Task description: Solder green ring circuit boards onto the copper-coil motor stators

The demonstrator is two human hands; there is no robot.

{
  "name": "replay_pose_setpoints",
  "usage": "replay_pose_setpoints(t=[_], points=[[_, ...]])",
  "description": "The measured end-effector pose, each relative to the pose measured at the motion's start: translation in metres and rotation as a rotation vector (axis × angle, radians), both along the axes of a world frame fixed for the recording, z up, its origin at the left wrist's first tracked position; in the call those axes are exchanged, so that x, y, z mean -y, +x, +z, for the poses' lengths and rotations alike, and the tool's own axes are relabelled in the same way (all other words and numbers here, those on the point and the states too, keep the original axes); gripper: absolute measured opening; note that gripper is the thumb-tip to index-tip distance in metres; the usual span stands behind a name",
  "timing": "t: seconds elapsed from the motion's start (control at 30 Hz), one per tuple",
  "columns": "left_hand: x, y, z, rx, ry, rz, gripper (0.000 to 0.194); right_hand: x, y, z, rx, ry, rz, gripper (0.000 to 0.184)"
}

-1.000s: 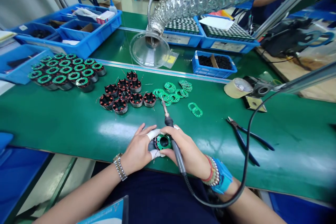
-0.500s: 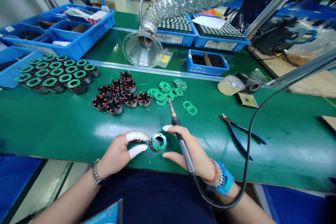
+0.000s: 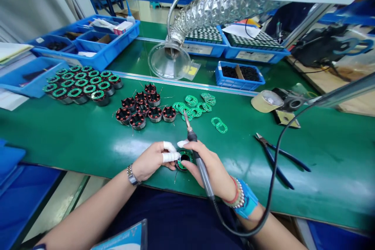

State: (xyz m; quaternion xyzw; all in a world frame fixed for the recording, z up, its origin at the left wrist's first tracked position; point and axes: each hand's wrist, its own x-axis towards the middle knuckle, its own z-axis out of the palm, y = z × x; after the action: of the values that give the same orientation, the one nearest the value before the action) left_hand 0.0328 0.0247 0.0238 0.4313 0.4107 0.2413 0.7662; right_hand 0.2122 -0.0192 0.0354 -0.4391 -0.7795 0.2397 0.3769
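Observation:
My left hand (image 3: 152,161), with white finger cots on two fingers, grips the left side of a motor stator topped by a green circuit board (image 3: 183,157). Both hands hide much of that stator. My right hand (image 3: 209,167) holds a soldering iron (image 3: 200,166) like a pen, with its tip pointing up and away from the board. A white-capped finger of that hand rests just above the stator. Beyond the hands stand copper-wound stators with dark cores (image 3: 142,107), and further left is a group fitted with green boards (image 3: 79,84).
Loose green circuit boards (image 3: 195,107) lie on the green bench mat (image 3: 58,133). Blue-handled cutters (image 3: 277,160) and a tape roll (image 3: 266,100) lie to the right. A fume extractor hood (image 3: 169,60) with a foil duct (image 3: 216,9) stands behind, near blue bins (image 3: 238,76).
My left hand has come back onto the stator, which lay free on the mat half a second ago. My right hand has closed in beside it, and the view has shifted slightly.

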Motion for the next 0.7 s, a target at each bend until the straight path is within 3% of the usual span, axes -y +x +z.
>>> replay_pose_setpoints(t=[0.1, 0.37, 0.6, 0.7], points=[[-0.001, -0.001, -0.001, 0.026, -0.008, 0.003, 0.027, -0.002, -0.004, 0.0, 0.026, 0.06, 0.059, 0.028], [0.003, -0.005, -0.002, 0.104, -0.027, -0.013, 0.024, 0.014, -0.006, -0.006, 0.058, 0.116, 0.011, 0.028], [0.0, -0.002, -0.001, 0.002, -0.043, -0.053, 0.022, 0.024, 0.006, 0.001, -0.141, 0.16, -0.158, 0.026], [-0.001, -0.001, -0.001, -0.044, -0.029, -0.064, 0.024, 0.029, 0.019, 0.007, -0.118, 0.154, -0.179, 0.029]])
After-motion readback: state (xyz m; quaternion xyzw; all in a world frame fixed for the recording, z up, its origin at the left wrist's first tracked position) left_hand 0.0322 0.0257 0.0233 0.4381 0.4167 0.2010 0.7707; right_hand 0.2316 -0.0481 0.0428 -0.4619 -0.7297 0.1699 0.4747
